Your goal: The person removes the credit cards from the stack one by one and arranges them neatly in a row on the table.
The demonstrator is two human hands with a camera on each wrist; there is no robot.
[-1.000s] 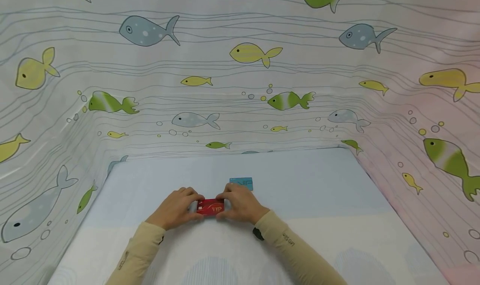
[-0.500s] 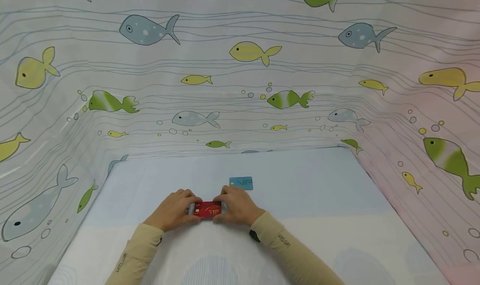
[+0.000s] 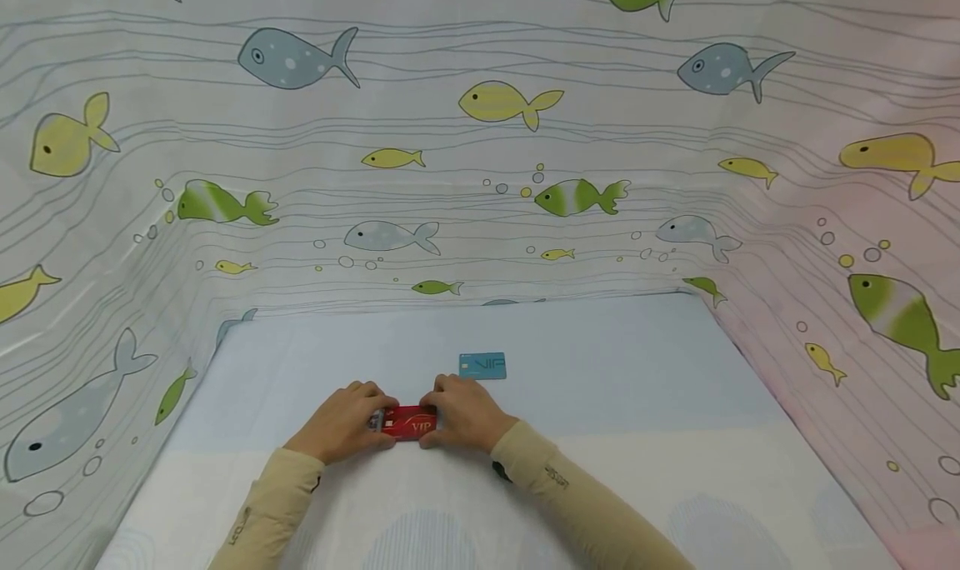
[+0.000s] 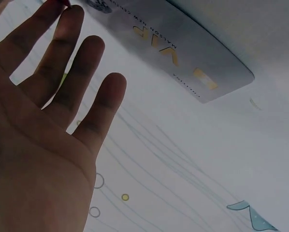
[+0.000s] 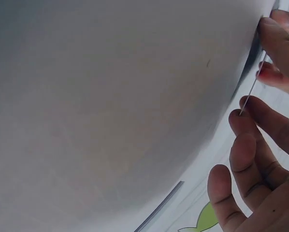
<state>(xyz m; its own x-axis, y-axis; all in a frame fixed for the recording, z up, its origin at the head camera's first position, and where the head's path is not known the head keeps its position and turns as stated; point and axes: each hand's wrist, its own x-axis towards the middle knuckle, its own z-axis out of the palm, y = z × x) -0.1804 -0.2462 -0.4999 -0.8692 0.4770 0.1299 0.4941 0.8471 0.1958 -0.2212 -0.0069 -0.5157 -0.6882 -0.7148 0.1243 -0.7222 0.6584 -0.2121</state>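
Both hands hold a red VIP card (image 3: 409, 423), pinching it between thumb and fingers. My left hand (image 3: 345, 420) is at its left end and my right hand (image 3: 468, 413) at its right end. A silver-grey card (image 4: 183, 53) with gold VIP lettering lies on the surface by the left fingers. In the head view only a sliver of it shows between the left hand and the red card. The right wrist view shows the red card edge-on as a thin line at the right fingertips (image 5: 237, 118). A blue VIP card (image 3: 482, 366) lies flat beyond the right hand.
The cards are on a pale blue and white cloth-covered table (image 3: 622, 370). Fish-printed curtain walls (image 3: 480, 220) rise at the back and both sides. A thin straight edge (image 5: 159, 207) lies on the cloth in the right wrist view.
Both hands have moved left and slightly nearer the person with the red card between them. The blue card, partly covered by the right hand before, now shows whole.
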